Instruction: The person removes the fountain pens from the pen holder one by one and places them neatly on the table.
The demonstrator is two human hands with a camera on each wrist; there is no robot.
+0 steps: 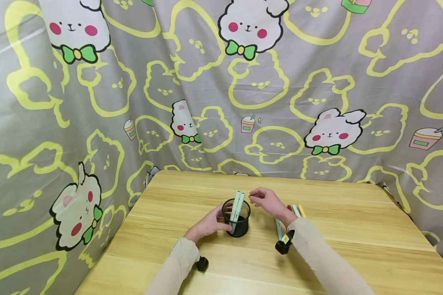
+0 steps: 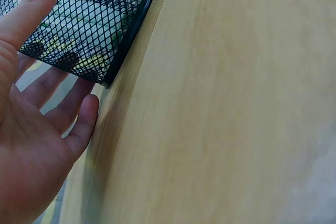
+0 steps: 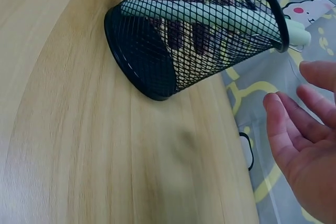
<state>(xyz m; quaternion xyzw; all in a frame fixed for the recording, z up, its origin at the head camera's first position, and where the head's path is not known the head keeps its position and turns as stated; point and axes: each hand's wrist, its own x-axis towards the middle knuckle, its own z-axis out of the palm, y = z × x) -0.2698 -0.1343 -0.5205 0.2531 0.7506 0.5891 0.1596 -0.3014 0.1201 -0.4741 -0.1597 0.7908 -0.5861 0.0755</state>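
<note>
– Sleeves (image 1: 326, 260) are nearest the lens in the head view, cut off at the bottom. Past them, a black mesh pen cup (image 1: 241, 225) is set on the table (image 1: 347, 213), a bit closer to its left edge than its right, with two pale green pens (image 1: 238, 205) leaned inside. It's held by the left hand (image 1: 208, 223), thumb and fingers wrapped partway round. By the rim, the right hand (image 1: 269, 201) is held half-open, nothing gripped.

– Anything blocked there?

– Yep, the loose pens (image 1: 295, 210) over on the right-edge side are partly covered by the right wrist, so no safe count can be made. Near edge of the table isn't shown either.

– And the left wrist view?

– Cup's cropped by the frame. Thumb is laid across the mesh; pens are blurred behind it. Imo the cup should be gripped low so its mouth is clear and nothing gets tipped.

– Right wrist view?

– Fingers are loosely bent near the pen ends, hand partly cropped. Those two pens are overlapped, hardly told apart. Probably best if any more are lowered singly, rim not knocked.
</note>
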